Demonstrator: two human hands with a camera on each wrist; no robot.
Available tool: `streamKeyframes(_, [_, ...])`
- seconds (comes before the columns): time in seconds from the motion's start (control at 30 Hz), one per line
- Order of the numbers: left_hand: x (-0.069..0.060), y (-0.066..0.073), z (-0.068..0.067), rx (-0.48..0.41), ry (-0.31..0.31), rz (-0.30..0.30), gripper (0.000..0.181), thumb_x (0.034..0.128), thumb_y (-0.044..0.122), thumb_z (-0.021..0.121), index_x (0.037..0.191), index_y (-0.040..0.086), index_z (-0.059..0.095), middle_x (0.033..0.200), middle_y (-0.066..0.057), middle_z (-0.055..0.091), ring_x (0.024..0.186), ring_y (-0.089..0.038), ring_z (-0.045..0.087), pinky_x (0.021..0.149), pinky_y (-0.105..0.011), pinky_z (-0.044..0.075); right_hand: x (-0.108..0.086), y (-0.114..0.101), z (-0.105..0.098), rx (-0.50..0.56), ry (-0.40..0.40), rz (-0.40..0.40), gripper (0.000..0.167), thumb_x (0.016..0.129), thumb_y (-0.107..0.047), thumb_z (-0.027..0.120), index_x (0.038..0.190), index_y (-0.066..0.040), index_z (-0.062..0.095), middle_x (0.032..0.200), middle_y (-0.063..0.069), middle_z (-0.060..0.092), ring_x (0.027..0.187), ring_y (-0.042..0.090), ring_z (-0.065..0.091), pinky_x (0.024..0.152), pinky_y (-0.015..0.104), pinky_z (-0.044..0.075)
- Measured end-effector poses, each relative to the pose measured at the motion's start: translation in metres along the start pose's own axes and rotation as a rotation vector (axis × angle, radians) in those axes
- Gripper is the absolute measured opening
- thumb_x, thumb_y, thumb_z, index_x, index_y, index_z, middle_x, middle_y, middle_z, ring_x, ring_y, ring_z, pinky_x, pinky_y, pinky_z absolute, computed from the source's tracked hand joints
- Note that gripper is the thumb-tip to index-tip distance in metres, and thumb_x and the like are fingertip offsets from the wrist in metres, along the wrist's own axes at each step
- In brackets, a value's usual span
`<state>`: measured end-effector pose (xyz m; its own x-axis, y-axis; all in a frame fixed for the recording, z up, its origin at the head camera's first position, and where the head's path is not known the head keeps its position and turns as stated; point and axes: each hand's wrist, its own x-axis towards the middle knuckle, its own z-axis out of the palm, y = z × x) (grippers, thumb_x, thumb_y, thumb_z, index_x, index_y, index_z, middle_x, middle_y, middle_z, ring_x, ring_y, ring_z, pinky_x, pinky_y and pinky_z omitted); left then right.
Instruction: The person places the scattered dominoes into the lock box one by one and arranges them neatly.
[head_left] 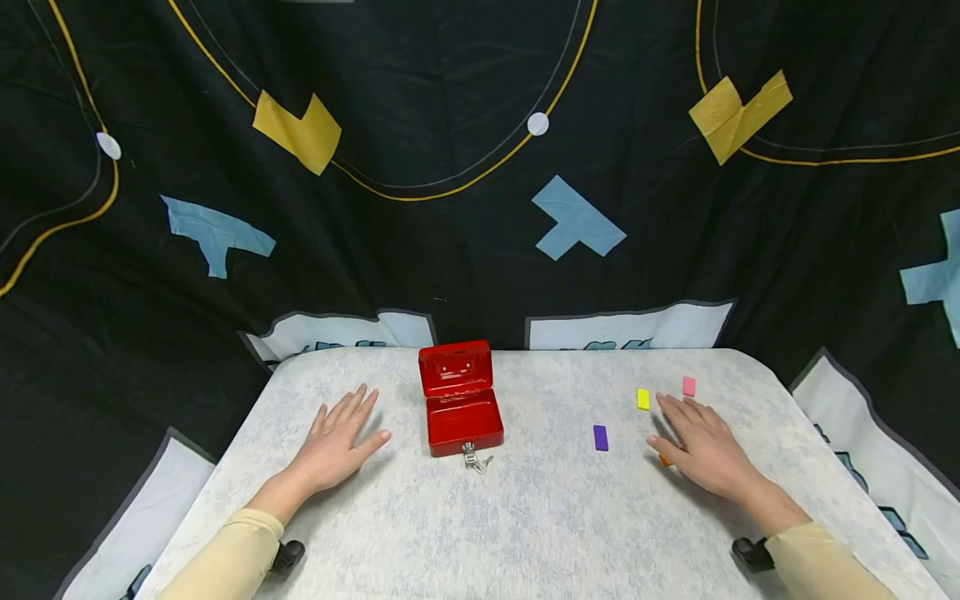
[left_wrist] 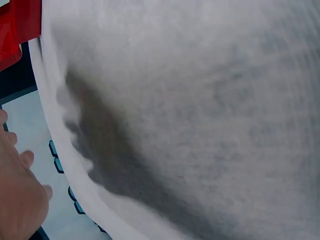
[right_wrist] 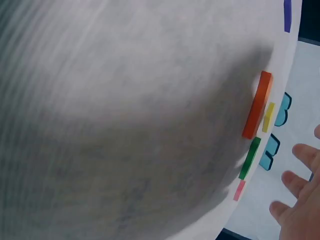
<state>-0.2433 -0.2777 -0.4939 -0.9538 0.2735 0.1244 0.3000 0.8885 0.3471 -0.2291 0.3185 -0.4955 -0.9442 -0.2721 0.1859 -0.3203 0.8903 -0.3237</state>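
My left hand [head_left: 333, 450] hovers over the table left of a red cash box [head_left: 467, 446], fingers extended and holding nothing. The box's lid [head_left: 456, 368] stands raised, and keys [head_left: 480, 464] hang at the lock on its front. On the other side my right hand [head_left: 705, 454] is held above several small coloured blocks, its fingers spread. An orange block [right_wrist: 257, 106] and a green block [right_wrist: 250, 158] lie beneath it, largely hidden in the head view. Nearby are a yellow block [head_left: 642, 399], a pink block [head_left: 688, 386] and a purple block [head_left: 601, 437].
A pale mottled cloth covers the table [head_left: 540, 517]. Behind it hangs a black curtain [head_left: 420, 267] with tape pieces and yellow cords. White printed sheets [head_left: 630, 329] show along the table's far edge and sides. Each wrist wears a dark strap-on device [head_left: 287, 557].
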Motion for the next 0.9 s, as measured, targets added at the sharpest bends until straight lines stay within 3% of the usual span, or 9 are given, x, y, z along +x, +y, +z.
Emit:
streamKeyframes(0.13, [0.003,0.005,0.001,-0.089,-0.011,0.026,0.084,0.0999,0.064,0.050,0.163,0.014,0.025,0.171,-0.009,0.015,0.153,-0.041,0.015,0.120,-0.065,0.007,0.001,-0.004,0.001,0.053,0.005,-0.001,0.080,0.100,-0.056,0.058,0.158,-0.005,0.035,0.157,0.024,0.038,0.144,0.049,0.028,0.112,0.069,0.022])
streamKeyframes(0.33, [0.007,0.015,0.000,-0.212,-0.025,0.053,0.082,0.0970,0.061,0.060,0.162,0.021,0.030,0.171,-0.001,0.016,0.153,-0.037,0.018,0.116,-0.069,0.020,0.005,-0.012,0.003,0.124,-0.013,0.026,0.079,0.100,-0.054,0.061,0.159,-0.009,0.035,0.156,0.021,0.041,0.143,0.043,0.032,0.110,0.069,0.029])
streamKeyframes(0.57, [0.012,0.022,0.003,-0.277,-0.050,0.044,0.078,0.0949,0.055,0.067,0.160,0.026,0.035,0.170,0.004,0.018,0.153,-0.031,0.023,0.115,-0.068,0.026,0.010,-0.019,0.004,0.174,-0.017,0.028,0.078,0.098,-0.051,0.064,0.159,-0.011,0.037,0.154,0.018,0.045,0.142,0.041,0.035,0.110,0.067,0.032])
streamKeyframes(0.9, [0.020,0.035,0.006,-0.314,-0.080,0.080,0.067,0.0956,0.046,0.071,0.153,0.021,0.047,0.169,0.005,0.023,0.149,-0.027,0.033,0.113,-0.063,0.034,0.016,-0.025,0.009,0.225,-0.058,0.020,0.077,0.097,-0.046,0.070,0.158,-0.011,0.038,0.147,0.016,0.054,0.138,0.041,0.044,0.107,0.066,0.037])
